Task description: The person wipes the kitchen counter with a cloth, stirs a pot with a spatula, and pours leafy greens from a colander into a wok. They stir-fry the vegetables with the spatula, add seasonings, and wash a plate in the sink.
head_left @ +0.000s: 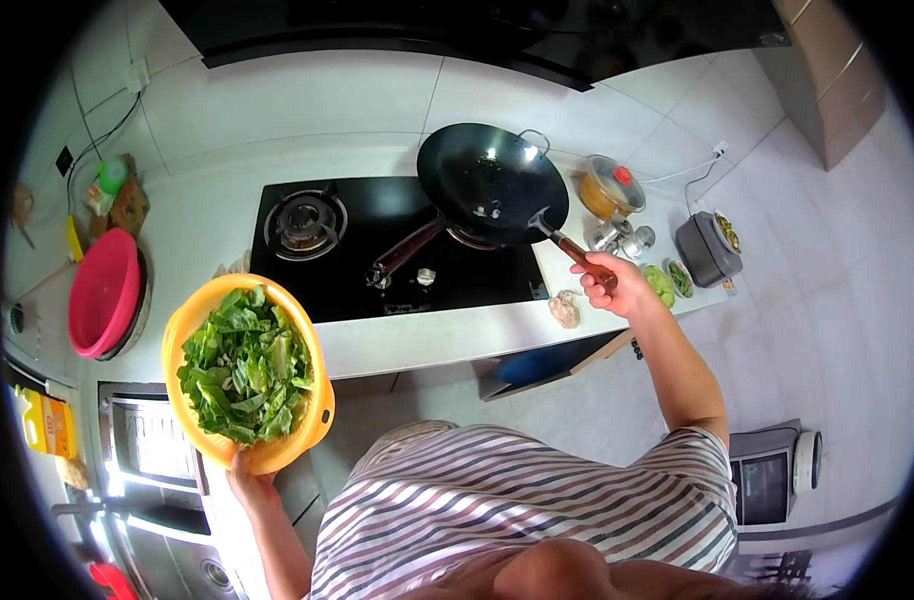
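Indoors, a black gas stove (377, 208) bears a dark wok (477, 185) over its right burner, while a yellow colander (173, 345) of chopped greens (245, 365) is held off to the wok's left and nearer the person, the left hand (249, 482) clamped at its near rim. The right hand (622, 285), farther from the greens, grips a spatula (574, 248) slanting leftward into the wok.

We see a pale tiled wall (327, 95) behind the black cooktop (397, 285), with a glossy dark range hood (457, 35) above it. A white counter (407, 350) surrounds the cooktop. To its lower left, bright light glints off a metal sink (172, 560); to its upper right, we see a brownish cabinet (822, 90). Below the cooktop lies pale flooring (602, 400).
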{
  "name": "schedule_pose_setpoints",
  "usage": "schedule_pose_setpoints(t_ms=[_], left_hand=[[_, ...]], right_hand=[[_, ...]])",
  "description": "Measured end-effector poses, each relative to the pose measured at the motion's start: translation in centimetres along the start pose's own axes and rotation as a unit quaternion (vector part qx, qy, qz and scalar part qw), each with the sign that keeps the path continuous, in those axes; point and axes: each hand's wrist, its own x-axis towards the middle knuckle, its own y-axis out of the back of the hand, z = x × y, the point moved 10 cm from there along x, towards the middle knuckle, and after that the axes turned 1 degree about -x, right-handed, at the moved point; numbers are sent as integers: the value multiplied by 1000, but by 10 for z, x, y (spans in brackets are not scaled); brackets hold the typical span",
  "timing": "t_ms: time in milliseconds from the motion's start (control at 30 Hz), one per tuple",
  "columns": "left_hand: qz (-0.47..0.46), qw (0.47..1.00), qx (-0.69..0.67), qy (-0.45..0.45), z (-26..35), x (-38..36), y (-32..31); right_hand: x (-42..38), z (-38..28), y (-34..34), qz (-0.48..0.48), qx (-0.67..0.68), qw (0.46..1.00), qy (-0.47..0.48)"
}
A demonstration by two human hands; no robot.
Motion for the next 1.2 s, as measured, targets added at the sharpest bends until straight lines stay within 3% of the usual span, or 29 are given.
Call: schedule_pose_setpoints(t_ms=[133, 167, 333, 400, 633, 700, 800, 967, 1033, 1133, 1200], left_hand=[[2, 1000, 6, 10, 6, -7, -14], [2, 1000, 6, 10, 5, -7, -13], [-1, 1000, 9, 20, 1, -12, -7], [13, 1000, 7, 7, 1, -19, -6], [98, 995, -11, -30, -1, -49, -4], [102, 994, -5, -28, -2, -55, -6], [116, 993, 4, -27, -5, -60, -9], [127, 991, -2, -34, -5, -72, -30], [127, 992, -5, -29, -13, -67, -32], [111, 994, 0, -16, -15, -62, -36], [116, 993, -11, -1, -21, -54, -33]], right_hand=[[-3, -20, -13, -17, -144, 989, -15], [7, -27, -7, -16, -249, 968, -26], [44, -72, -9, 11, -567, 821, -70], [59, -82, -19, 12, -687, 725, -44], [149, -57, 1, 80, -780, 619, 42], [161, -74, 14, 193, -775, 587, 129], [190, -87, 43, 237, -724, 626, 168], [195, -106, 54, 225, -730, 600, 237], [185, -114, 50, 199, -756, 553, 287], [156, -133, 54, 144, -762, 526, 350], [138, -154, 73, 127, -786, 506, 331]])
